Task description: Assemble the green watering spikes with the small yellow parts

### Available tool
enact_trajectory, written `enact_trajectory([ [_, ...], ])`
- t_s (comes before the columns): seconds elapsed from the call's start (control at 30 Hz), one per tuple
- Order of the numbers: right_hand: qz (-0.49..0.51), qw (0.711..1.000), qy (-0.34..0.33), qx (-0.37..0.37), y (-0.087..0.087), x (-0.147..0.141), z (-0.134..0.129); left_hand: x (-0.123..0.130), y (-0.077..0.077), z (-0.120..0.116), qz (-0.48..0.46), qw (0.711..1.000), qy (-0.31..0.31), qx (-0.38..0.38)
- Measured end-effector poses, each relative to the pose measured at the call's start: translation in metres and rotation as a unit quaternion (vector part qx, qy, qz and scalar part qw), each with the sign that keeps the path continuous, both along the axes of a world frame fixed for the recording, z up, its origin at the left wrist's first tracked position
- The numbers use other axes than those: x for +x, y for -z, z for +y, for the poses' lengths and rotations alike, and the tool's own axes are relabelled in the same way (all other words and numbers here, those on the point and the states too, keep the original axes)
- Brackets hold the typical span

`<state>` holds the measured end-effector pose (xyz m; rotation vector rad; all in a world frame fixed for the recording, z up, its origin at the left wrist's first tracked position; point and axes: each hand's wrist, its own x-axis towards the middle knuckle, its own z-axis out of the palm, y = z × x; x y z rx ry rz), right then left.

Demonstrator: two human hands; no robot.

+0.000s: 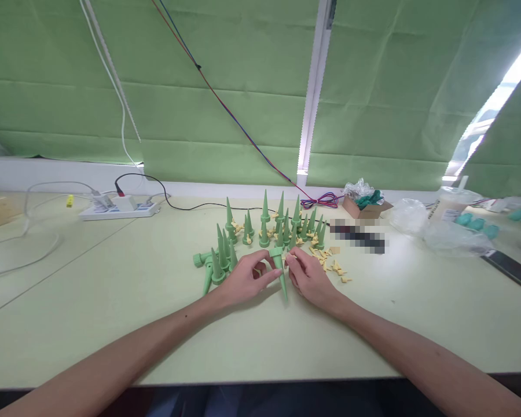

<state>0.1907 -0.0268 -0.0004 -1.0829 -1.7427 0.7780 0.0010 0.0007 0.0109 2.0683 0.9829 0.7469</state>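
Between thumb and fingers, my left hand holds a green plastic spike, its wide capped end up and its point down toward me. My right hand is closed in a pinch right beside the spike's upper part; whatever its fingertips hold is too small and hidden to name. Behind both hands, several more green spikes stand point up on the table. A few green spikes lie or lean at the left of the group. Small yellow plastic pieces are scattered among the spikes and beyond my right hand.
On the pale table, a power strip with plugs and cables lies at the back left. Back right are a small cardboard box, coiled wire, a plastic bag, a lidded cup and a phone.
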Motion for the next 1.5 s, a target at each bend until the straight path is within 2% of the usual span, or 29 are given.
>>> enact_trajectory([
  [1.5,0.006,1.0,-0.01,-0.002,-0.0003,0.0014,0.0,0.0001,-0.0002,0.0011,0.005,1.0,-0.001,0.0],
])
